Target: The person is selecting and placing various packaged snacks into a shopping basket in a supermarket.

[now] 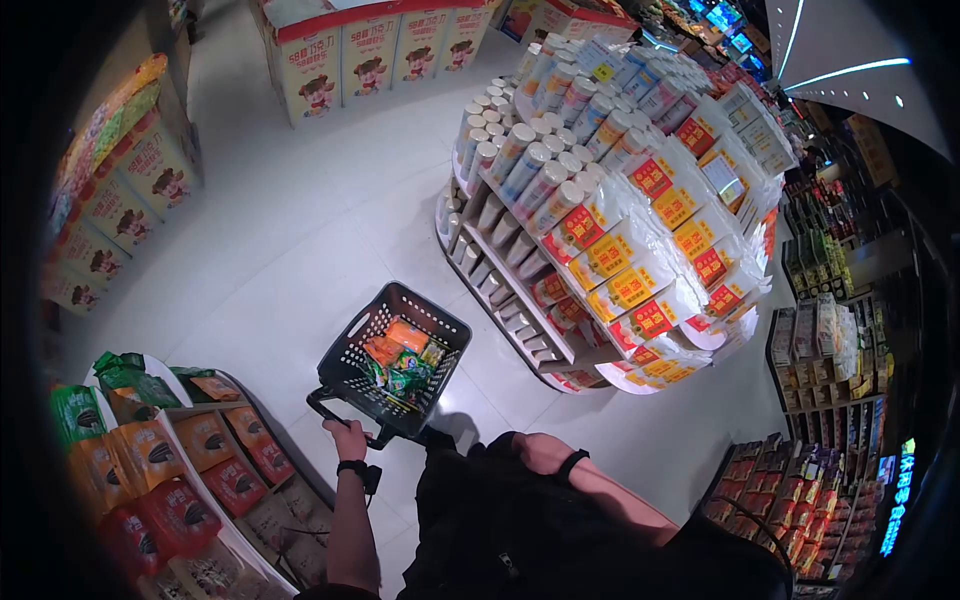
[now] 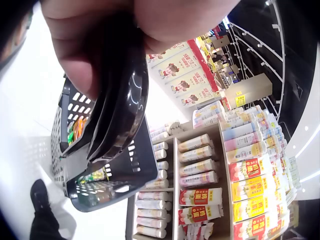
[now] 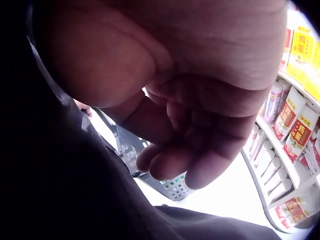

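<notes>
A dark basket [image 1: 447, 330] with a pattern of holes holds several orange and green packages [image 1: 405, 362]. The left hand [image 1: 346, 438] grips its black handle [image 1: 322, 400]; in the left wrist view the fingers of that hand [image 2: 100, 40] curl round the handle [image 2: 120, 100]. The right hand [image 1: 540, 452] hangs beside the dark clothing at the person's front. In the right wrist view the fingers of the right hand [image 3: 185, 115] are loosely curled with nothing held in them, and part of the basket [image 3: 175, 187] shows behind.
A rounded display of canisters [image 1: 545, 175] and red and yellow packs [image 1: 630, 290] stands ahead to the right. Shelves with bagged goods [image 1: 145, 455] are at the lower left. Printed cartons [image 1: 370, 60] stand at the back, and more packaged goods [image 1: 790, 490] at the lower right.
</notes>
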`<state>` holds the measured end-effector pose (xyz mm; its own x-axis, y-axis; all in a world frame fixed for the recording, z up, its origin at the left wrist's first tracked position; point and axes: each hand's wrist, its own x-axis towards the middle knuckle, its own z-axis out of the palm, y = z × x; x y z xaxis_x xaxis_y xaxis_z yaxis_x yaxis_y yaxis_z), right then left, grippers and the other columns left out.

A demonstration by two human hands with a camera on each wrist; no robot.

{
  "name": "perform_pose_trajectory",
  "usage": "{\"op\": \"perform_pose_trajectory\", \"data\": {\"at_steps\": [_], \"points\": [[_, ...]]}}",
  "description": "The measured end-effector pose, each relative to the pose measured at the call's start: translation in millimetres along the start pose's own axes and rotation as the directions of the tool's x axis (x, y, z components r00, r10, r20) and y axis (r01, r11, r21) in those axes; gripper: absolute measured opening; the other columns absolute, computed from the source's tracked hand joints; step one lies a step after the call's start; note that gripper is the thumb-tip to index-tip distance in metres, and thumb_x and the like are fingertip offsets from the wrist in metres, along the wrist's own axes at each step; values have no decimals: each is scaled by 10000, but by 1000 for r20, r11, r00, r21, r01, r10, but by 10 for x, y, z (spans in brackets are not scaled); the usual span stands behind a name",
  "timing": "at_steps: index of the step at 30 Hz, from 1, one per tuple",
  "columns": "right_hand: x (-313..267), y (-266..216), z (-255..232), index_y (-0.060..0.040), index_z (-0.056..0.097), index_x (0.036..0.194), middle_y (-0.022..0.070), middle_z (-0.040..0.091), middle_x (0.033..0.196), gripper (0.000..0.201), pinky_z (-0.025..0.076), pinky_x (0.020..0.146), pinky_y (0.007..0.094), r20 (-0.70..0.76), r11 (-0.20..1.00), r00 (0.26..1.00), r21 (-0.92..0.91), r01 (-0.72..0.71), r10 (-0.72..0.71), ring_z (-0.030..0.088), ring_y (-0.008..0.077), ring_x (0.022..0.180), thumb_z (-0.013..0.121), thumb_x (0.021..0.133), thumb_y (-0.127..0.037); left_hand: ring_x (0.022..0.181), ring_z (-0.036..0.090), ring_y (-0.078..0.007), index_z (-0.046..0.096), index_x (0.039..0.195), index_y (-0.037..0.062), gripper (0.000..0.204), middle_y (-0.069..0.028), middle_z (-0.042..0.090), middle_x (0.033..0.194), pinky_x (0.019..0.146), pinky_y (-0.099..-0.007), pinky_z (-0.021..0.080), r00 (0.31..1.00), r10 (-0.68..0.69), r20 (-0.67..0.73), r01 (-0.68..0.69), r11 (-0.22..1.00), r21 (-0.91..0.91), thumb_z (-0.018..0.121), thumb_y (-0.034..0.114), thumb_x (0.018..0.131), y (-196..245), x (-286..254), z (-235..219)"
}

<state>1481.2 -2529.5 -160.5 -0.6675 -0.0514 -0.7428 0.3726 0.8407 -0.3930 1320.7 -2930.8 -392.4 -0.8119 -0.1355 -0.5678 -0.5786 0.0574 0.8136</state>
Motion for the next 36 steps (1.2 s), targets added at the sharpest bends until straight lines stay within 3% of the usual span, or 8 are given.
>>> {"op": "perform_pose_trajectory", "data": {"at_steps": [9, 15, 19, 21, 29, 30, 31, 36], "points": [[-131, 82, 585, -24, 679, 1272, 275, 764, 1055, 368, 561, 923, 546, -74, 991, 994, 98, 86, -79, 720, 471, 1054, 578, 924, -91, 577, 695, -229, 249, 1360, 34, 380, -201, 627, 998, 451, -364, 566, 996, 91, -14, -82, 941, 327, 485, 16, 1062, 62, 375, -475], [-677, 434, 1372, -30, 686, 1256, 263, 768, 1057, 343, 569, 933, 540, -242, 962, 967, 272, -9, 77, 726, 451, 1047, 591, 931, -86, 1278, 641, -477, 195, 1491, -74, 746, -384, 593, 1339, 1149, -520, 506, 984, 167, 67, -169, 734, 658, 621, -69, 879, -70, 531, -543], [-942, 762, 2141, -24, 687, 1267, 256, 774, 1121, 350, 576, 975, 521, -146, 937, 982, 343, -62, 118, 727, 446, 1089, 619, 934, -104, 1178, 679, -422, 197, 1439, -66, 781, -322, 581, 1296, 1008, -453, 602, 988, 143, 53, -122, 535, 836, 695, -34, 838, -135, 763, -426], [-1120, 737, 2262, -15, 695, 1256, 254, 772, 1141, 341, 577, 987, 518, -244, 915, 940, 380, -135, 240, 724, 447, 1105, 624, 936, -110, 1336, 626, -511, 163, 1478, -96, 776, -445, 561, 1407, 1115, -486, 570, 987, 7, 158, -120, 681, 723, 654, -37, 880, 146, 562, -238], [-1401, 466, 2527, -6, 694, 1257, 262, 768, 1154, 335, 577, 1002, 523, -284, 868, 895, 459, -189, 345, 725, 443, 1109, 615, 952, -119, 1421, 555, -504, -27, 1615, -130, 996, -450, 457, 1506, 1220, -468, 467, 926, 255, 279, -378, 635, 674, 642, -54, 881, 64, 614, 552], [-1405, 447, 2534, -6, 694, 1258, 263, 768, 1154, 336, 577, 1004, 522, -282, 840, 870, 491, -231, 404, 725, 442, 1110, 615, 951, -118, 1422, 556, -500, -73, 1623, -120, 1019, -457, 447, 1514, 1221, -467, 454, 928, 193, 320, -356, 715, 602, 630, -46, 890, -33, 786, 636], [-1418, 392, 2532, -6, 694, 1259, 263, 768, 1155, 337, 577, 1007, 522, -280, 810, 841, 520, -272, 462, 725, 441, 1111, 615, 950, -118, 910, 729, -313, -55, 1542, -118, 938, -267, 551, 1210, 721, -393, 660, 889, 296, 349, -450, 701, 553, 623, -78, 896, -88, 823, 754], [-1290, 41, 2408, -10, 697, 1264, 267, 770, 1112, 339, 572, 999, 518, -308, 758, 769, 565, -325, 559, 725, 440, 1099, 606, 960, -129, 857, 712, -252, 62, 1396, -73, 677, -216, 623, 1070, 705, -373, 627, 847, 39, 530, -333, 815, 473, 585, -39, 968, 65, 693, 1456]]}}
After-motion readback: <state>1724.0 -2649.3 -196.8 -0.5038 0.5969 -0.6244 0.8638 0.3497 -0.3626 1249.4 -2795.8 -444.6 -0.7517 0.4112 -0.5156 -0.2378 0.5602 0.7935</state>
